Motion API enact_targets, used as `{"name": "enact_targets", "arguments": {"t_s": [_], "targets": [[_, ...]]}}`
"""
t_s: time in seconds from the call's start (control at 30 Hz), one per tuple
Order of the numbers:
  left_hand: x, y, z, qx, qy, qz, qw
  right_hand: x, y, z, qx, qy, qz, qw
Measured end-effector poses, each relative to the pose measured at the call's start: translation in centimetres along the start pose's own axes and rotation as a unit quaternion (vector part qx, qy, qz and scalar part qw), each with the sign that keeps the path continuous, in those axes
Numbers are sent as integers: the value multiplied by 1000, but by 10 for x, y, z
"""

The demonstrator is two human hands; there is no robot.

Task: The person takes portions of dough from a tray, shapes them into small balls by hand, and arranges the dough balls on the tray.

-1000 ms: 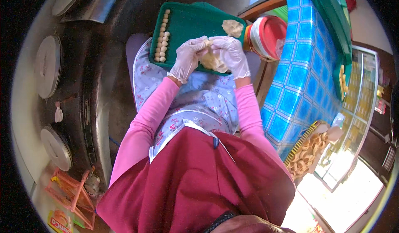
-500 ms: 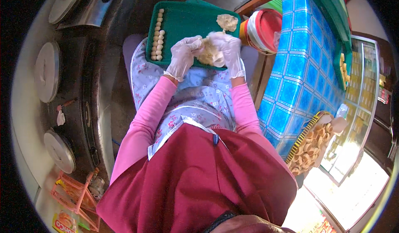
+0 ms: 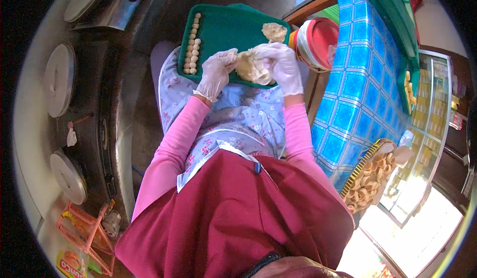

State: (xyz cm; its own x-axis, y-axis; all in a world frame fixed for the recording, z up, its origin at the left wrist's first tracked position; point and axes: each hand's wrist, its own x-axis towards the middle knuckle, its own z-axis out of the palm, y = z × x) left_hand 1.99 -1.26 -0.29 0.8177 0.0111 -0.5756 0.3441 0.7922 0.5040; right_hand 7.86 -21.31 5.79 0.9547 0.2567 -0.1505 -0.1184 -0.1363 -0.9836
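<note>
A green tray (image 3: 226,25) rests on my lap. Along its left side, small pale dough balls (image 3: 193,49) lie in two rows. Between my hands is a large lump of soft pale dough (image 3: 252,71) near the tray's front edge. My right hand (image 3: 284,67), in a thin white glove, is closed on the right side of that lump. My left hand (image 3: 216,73), gloved too, is beside the lump's left side with its fingers pinched together; what they hold is hidden. A smaller dough lump (image 3: 274,32) lies at the tray's far right corner.
A bucket with a red lid (image 3: 320,42) stands right of the tray. Beyond it is a table with a blue checked cloth (image 3: 355,74). A basket of small brown shells (image 3: 370,183) is at the right. Round metal lids (image 3: 59,81) line the left side.
My hands have moved slightly apart, the right one shifting right and a little down. More of the large dough lump shows between them. The view has shifted slightly.
</note>
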Motion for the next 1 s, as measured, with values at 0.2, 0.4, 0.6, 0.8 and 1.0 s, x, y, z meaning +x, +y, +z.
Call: {"name": "enact_targets", "arguments": {"t_s": [0.2, 0.4, 0.6, 0.8, 1.0], "targets": [[-4, 0, 2, 48, -5, 6, 999, 32, 18, -37, 22, 166, 39, 985], [0, 1, 0, -7, -68, 12, 998, 86, 79, -44, -647, 97, -129, 745], [-2, 9, 6, -52, -54, 25, 997, 87, 87, -17, -633, 171, -85, 751], [0, 13, -3, 22, -29, 22, 999, 40, 16, 12, -42, 103, -7, 994], [-4, 5, 17, 22, -56, 34, 998, -5, -2, 49, 183, 43, 110, 976]]}}
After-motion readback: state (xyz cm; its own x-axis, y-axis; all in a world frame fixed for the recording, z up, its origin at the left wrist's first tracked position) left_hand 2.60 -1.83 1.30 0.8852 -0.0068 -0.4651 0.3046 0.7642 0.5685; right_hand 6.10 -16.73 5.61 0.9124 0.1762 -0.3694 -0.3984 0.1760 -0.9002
